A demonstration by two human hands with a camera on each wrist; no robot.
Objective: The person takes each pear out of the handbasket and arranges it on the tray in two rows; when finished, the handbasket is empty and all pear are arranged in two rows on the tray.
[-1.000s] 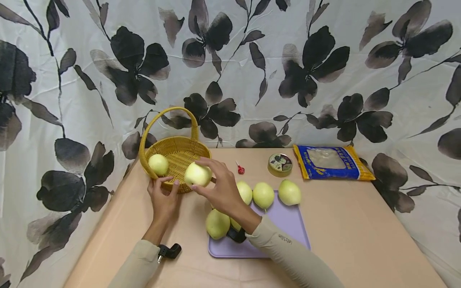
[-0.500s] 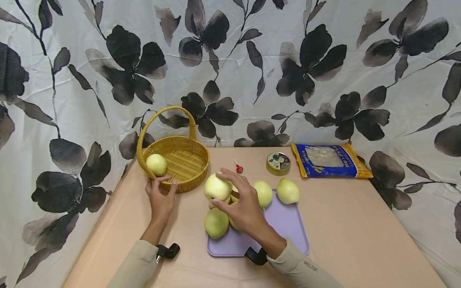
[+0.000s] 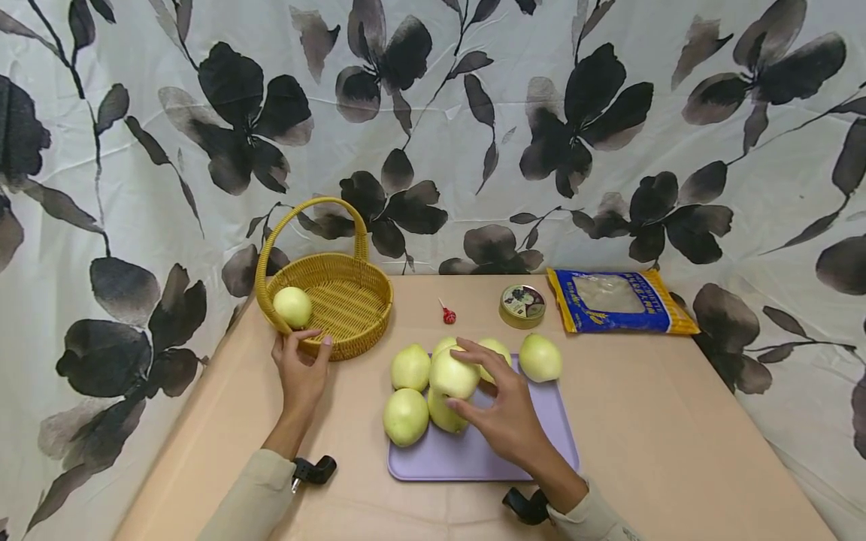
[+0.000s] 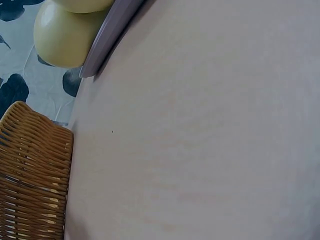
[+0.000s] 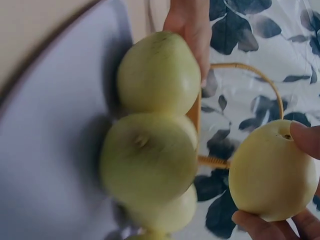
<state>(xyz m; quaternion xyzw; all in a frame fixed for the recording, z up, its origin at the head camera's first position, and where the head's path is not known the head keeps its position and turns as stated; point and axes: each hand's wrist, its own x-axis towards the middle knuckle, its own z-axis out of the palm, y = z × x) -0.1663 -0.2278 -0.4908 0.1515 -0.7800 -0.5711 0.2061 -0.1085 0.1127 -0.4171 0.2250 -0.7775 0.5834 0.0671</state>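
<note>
My right hand [image 3: 510, 409] holds a pale yellow-green pear [image 3: 452, 375] between thumb and fingers, above the lilac tray [image 3: 487, 464]. In the right wrist view the held pear [image 5: 270, 170] is apart from the others. Several more pears [image 3: 406, 417] sit on the tray, partly hidden by the held one. To the left stands a yellow woven basket [image 3: 348, 300] with a tall arched handle. One pear [image 3: 293, 307] lies inside it at the left. With thumb and fingers, my left hand [image 3: 301, 379] grips the basket's near rim; the left wrist view does not show the hand.
Behind the tray lie a small red lollipop [image 3: 449, 314] and a round tin [image 3: 522, 306]. A blue and yellow packet [image 3: 622, 302] is at the back right. A floral cloth [image 3: 473, 135] hangs behind the table [image 3: 676, 436].
My right hand has carried its pear from the basket's front edge rightward over the tray. The left hand stays at the basket rim, and the other pear remains inside.
</note>
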